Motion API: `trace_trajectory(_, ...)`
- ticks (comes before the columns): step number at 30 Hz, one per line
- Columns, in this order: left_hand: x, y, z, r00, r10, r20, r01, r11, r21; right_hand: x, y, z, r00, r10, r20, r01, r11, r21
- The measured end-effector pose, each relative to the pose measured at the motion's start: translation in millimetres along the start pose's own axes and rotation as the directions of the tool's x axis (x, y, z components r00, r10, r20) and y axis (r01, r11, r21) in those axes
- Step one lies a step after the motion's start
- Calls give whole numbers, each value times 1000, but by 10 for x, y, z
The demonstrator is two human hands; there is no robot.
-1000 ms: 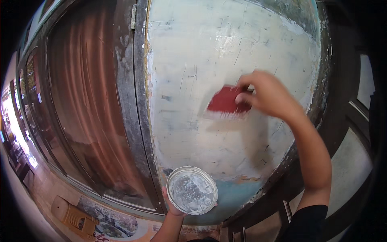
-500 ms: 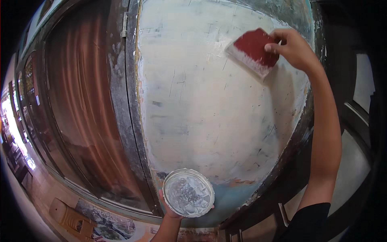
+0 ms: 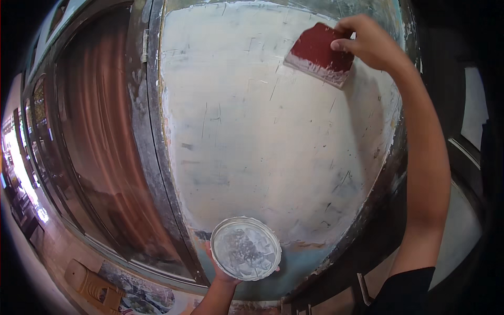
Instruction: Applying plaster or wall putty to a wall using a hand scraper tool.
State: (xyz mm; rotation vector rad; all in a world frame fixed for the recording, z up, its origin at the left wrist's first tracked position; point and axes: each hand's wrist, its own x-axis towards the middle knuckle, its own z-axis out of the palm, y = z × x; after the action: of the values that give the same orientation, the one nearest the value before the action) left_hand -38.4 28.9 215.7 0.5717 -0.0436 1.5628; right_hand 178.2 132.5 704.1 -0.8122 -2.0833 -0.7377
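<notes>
My right hand (image 3: 369, 43) grips a wide red putty spreader (image 3: 321, 51) by its edge, thumb on the near face. Whitish filler coats its lower edge, which lies against the upper right part of a pale, patchily skimmed wall panel (image 3: 247, 142). Low in front of the panel, my left hand (image 3: 226, 276) supports a round, shallow tub (image 3: 245, 248) from beneath. Grey-white putty is smeared over its inside. Most of the left fingers are hidden behind the tub, with one fingertip showing at its right side.
A dark-framed glass window (image 3: 100, 142) with a reddish-brown curtain stands left of the panel, beside a worn hinged frame (image 3: 145, 100). Dark panelling (image 3: 457, 157) is at the right. A brown plastic chair (image 3: 94, 286) sits at the lower left.
My right hand has slid the spreader upward over the panel. The whole view has shifted a little, so the wall appears farther left and lower. The tub stays in my left hand.
</notes>
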Motion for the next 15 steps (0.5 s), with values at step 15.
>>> trace_trajectory(15, 66, 11, 382, 978, 18, 208, 94, 852, -516, -159, -453, 412, 997, -54, 62, 63, 985, -163)
